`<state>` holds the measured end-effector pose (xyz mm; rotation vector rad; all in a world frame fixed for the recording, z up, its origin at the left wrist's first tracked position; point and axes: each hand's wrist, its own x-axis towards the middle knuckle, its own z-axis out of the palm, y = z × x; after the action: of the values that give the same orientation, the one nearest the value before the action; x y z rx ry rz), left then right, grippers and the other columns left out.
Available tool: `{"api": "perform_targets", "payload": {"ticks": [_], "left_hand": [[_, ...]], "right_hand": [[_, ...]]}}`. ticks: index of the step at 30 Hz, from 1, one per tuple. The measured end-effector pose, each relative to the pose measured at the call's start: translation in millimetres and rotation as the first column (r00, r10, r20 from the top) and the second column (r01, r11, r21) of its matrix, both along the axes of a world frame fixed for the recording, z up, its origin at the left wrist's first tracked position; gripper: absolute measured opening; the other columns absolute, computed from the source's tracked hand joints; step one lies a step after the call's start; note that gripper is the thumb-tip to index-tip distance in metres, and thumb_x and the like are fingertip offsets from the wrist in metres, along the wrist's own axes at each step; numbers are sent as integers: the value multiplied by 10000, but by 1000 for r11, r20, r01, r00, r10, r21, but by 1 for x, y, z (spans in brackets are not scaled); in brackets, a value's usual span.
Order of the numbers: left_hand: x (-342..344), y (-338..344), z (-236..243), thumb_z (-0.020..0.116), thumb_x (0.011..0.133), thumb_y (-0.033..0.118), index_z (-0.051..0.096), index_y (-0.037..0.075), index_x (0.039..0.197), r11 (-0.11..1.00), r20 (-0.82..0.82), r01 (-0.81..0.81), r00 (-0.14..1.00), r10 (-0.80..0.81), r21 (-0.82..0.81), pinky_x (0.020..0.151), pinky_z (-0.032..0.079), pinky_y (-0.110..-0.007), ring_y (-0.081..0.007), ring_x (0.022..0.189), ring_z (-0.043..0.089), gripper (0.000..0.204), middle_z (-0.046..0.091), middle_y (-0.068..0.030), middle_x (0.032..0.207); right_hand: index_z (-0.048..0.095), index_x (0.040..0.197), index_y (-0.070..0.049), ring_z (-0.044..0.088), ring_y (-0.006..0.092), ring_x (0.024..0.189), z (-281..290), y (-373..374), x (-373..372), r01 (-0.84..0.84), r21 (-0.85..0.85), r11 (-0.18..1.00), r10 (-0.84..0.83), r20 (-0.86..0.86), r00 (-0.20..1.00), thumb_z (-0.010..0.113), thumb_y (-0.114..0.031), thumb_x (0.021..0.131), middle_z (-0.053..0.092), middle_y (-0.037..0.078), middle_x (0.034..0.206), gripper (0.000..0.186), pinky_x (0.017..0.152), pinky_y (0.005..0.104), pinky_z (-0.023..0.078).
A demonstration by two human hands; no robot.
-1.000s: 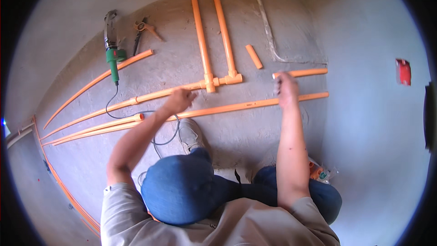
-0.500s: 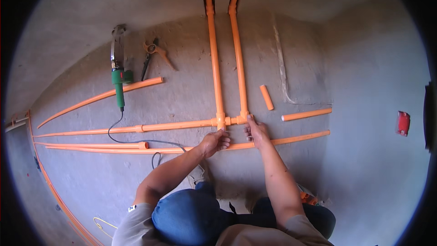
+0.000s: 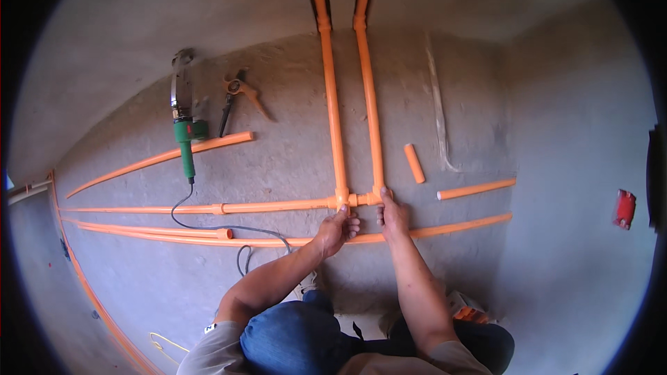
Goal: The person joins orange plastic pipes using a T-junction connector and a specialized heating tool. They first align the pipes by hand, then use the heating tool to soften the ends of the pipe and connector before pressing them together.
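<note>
My left hand (image 3: 337, 232) is closed with its thumb against an orange tee fitting (image 3: 342, 195). My right hand (image 3: 394, 217) is closed at an orange elbow fitting (image 3: 380, 193), thumb on its side. A short orange piece (image 3: 361, 199) joins the two fittings. From them, a left upright pipe (image 3: 334, 111) and a right upright pipe (image 3: 370, 104) run up toward the wall. A long orange pipe (image 3: 285, 206) extends leftward from the tee. The undersides of both fittings are partly hidden by my fingers.
Nearby lie a green pipe-welding iron (image 3: 186, 146) with a dark cord (image 3: 229, 226), an orange-handled pipe cutter (image 3: 240, 90), a loose pipe (image 3: 132, 168), a short pipe piece (image 3: 414, 163) and another (image 3: 479, 188). A long pipe (image 3: 458, 226) passes below my hands. A red box (image 3: 624, 209) sits on the right wall.
The view has tilted, so the scene sits lower and slightly farther right. Both hands stay at the tee and elbow fittings, with little visible change in grip.
</note>
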<state>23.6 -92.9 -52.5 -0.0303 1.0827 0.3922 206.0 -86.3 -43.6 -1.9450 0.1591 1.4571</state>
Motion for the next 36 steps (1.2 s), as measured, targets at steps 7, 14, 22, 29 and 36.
{"api": "perform_targets", "payload": {"ticks": [7, 14, 22, 29, 36], "left_hand": [[-7, 15, 9, 473, 1025, 515, 612, 47, 1042, 997, -40, 70, 997, -68, 29, 703, 516, -315, -174, 737, 621, 489, 659, -61, 837], [-14, 12, -2, 464, 1023, 532, 593, 37, 1075, 959, -25, 271, 963, -270, 86, 738, 530, -358, -217, 754, 632, 514, 651, -82, 848], [-39, 0, 11, 481, 1040, 458, 621, 36, 1040, 913, -127, 348, 936, -328, 213, 722, 543, -358, -208, 754, 637, 445, 662, -85, 870], [-51, 5, -2, 533, 1025, 425, 666, 37, 1060, 798, -285, 532, 841, -460, 283, 750, 536, -354, -181, 833, 638, 411, 670, -59, 915], [-52, 26, 17, 585, 980, 374, 668, 14, 1005, 484, -586, 788, 610, -533, 379, 686, 554, -318, -186, 758, 661, 370, 683, -87, 871]], "right_hand": [[589, 730, -112, 462, 89, 434, -7, -1, 1, 2, -2, 1000, -2, -27, 1000, 773, -524, 836, 543, -11, 587, 463, 391, 248, 353], [586, 743, -108, 493, 106, 448, 1, -2, 15, -126, 66, 990, 131, -70, 989, 733, -466, 894, 557, -2, 596, 416, 399, 272, 372], [652, 897, -77, 519, 105, 502, 7, -16, 11, -265, 138, 954, 273, -42, 961, 725, -333, 920, 594, 8, 666, 267, 425, 277, 404], [646, 808, -89, 519, 119, 468, 11, -27, 24, -262, 116, 958, 256, 57, 965, 723, -322, 918, 600, 14, 627, 269, 418, 295, 402], [695, 1010, -20, 602, 129, 630, 45, -14, 57, -394, 199, 897, 297, 388, 872, 637, -155, 904, 668, 41, 814, 181, 544, 296, 494]]}}
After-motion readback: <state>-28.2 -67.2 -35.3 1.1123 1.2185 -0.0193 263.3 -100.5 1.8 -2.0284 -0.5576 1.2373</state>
